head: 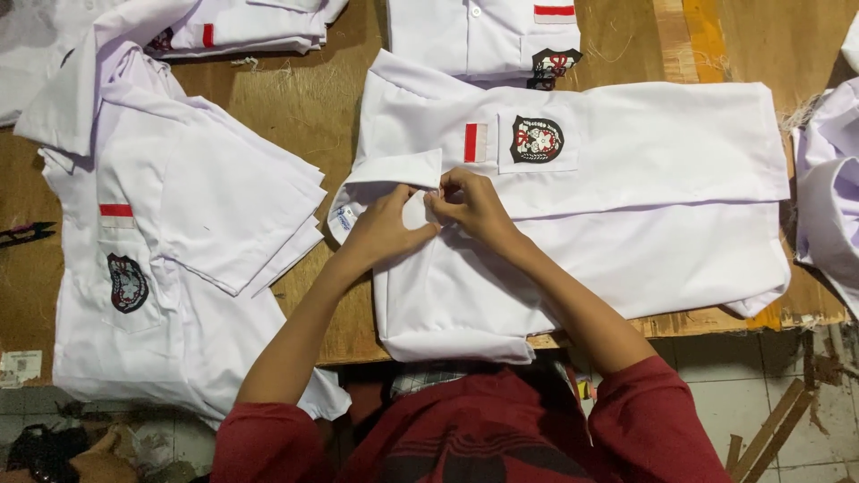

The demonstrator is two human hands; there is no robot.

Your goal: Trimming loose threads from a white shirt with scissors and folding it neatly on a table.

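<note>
Head view, looking down on a wooden table (295, 107). A white shirt (626, 179) lies flat across the middle of the table, collar end toward 9 o'clock and hem toward 3 o'clock. Its chest pocket carries a dark shield-shaped badge (537, 139), with a small red-and-white patch (474, 142) just beside it at 9 o'clock.

Left hand (380, 228): fingers curled, fingertips pinched on the shirt's front edge just below the collar (398, 167). Right hand (474, 204): thumb and fingers likewise pinched on the same edge. The two hands touch each other at the fingertips. Whether a button sits between them cannot be told; the fingers cover that spot.

Surroundings: at 9 o'clock of the hands, well apart, a stack of white shirts (170, 215) hangs partly over the near table edge. At 12 o'clock lies a folded white shirt (483, 36), overlapped by the worked one. At 11 o'clock is another folded shirt (242, 25). At 3 o'clock, a heap of white cloth (828, 197) lies at the frame edge. Dark thread snips (25, 233) lie at far 9 o'clock. Nothing lies between the hands and the collar.
</note>
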